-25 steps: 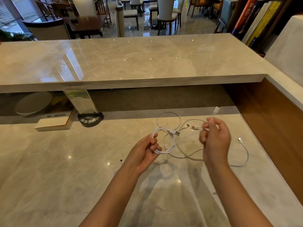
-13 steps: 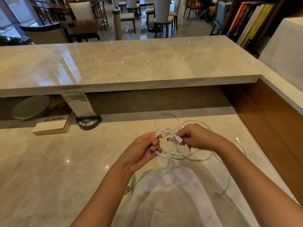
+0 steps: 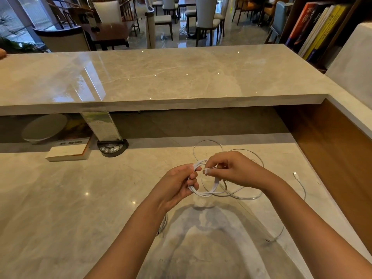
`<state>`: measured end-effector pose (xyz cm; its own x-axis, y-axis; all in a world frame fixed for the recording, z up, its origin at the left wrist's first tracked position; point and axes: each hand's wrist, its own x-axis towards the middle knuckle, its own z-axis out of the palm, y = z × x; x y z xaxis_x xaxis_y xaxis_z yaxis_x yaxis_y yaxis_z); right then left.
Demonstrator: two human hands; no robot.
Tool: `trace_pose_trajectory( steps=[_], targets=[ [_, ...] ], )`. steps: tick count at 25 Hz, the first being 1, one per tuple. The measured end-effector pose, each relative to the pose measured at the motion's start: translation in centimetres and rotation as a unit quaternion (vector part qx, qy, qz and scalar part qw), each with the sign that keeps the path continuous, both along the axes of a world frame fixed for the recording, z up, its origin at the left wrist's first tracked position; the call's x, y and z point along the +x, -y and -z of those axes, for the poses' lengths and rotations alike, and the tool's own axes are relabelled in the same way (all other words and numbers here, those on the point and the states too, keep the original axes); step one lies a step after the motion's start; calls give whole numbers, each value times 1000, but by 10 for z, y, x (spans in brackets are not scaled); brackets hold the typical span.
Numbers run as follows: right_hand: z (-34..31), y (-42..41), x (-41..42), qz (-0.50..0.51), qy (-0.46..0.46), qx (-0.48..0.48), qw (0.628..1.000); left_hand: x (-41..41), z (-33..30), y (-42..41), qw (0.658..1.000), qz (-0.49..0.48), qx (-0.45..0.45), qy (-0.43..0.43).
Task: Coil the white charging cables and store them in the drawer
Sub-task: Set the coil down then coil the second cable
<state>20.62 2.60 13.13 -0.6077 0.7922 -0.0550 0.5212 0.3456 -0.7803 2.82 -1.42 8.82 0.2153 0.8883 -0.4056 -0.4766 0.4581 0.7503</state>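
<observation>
My left hand (image 3: 177, 183) grips a small coil of white charging cable (image 3: 209, 193) above the marble desk (image 3: 80, 198). My right hand (image 3: 231, 171) is right beside it and pinches the plug end of that cable (image 3: 206, 171) at the coil. More loose white cable (image 3: 247, 195) lies in wide loops on the desk under and behind my hands. Another white cable (image 3: 301, 183) trails along the right side, its plug pointing away. A cable piece (image 3: 163, 224) shows under my left forearm. No drawer is in view.
A raised marble counter (image 3: 161, 77) runs across the back. Under it stand a white box (image 3: 67, 152), a round black button device (image 3: 111, 148) with a card holder, and a pale bowl (image 3: 44, 127). A wooden panel (image 3: 332, 158) walls the right side.
My right hand came in from the right, where it held a plug up, to the coil in my left hand. It now pinches the plug end there.
</observation>
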Motion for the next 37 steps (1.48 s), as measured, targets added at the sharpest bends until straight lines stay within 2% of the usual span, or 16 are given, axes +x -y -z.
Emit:
trace_pose_trajectory(
  steps=[4, 6, 9, 11, 13, 16, 18, 20, 22, 25, 27, 28, 30, 32, 34, 37],
  targets=[
    [6, 0, -4, 95, -36, 10, 995, 4, -3, 0, 999, 0, 12, -53],
    [3, -2, -5, 145, -109, -3, 983, 8, -5, 2, 997, 8, 15, -78],
    [-4, -9, 1, 280, -290, -49, 914, 9, -9, 2, 999, 9, 9, -35],
    [-2, -12, 5, 317, -321, -81, 889, 7, -11, 0, 999, 14, 13, -30],
    [1, -11, 5, 283, -251, -109, 919, 7, -12, -1, 998, 35, 19, -58],
    [-3, -4, 1, 159, -74, -93, 980, 5, -13, -1, 991, 108, 6, -82],
    [-2, -1, 0, 112, -14, -81, 990, 3, -14, -1, 981, 172, 6, -88],
    [4, -1, 0, 123, -11, -67, 990, 2, -13, -1, 978, 192, 21, -77],
    [15, -1, 0, 186, -74, -81, 976, 5, -7, 3, 990, 128, 20, -46],
    [30, 0, -1, 313, -205, -151, 915, 11, 9, 14, 1000, -19, -5, 16],
    [37, 2, -2, 348, -246, -186, 885, 17, 17, 21, 996, -63, -6, 56],
    [39, 2, -2, 347, -249, -196, 883, 19, 19, 22, 996, -76, -2, 53],
    [41, -1, -1, 315, -165, -161, 921, 18, 20, 22, 997, -75, 10, -16],
    [41, -7, 3, 212, 35, -86, 973, 12, 19, 19, 991, -41, 34, -121],
    [37, -9, 6, 68, 176, -81, 979, 7, 16, 17, 980, 0, 58, -189],
    [23, -6, 10, -74, 224, -171, 957, 9, 15, 16, 971, 9, 70, -230]
  ],
)
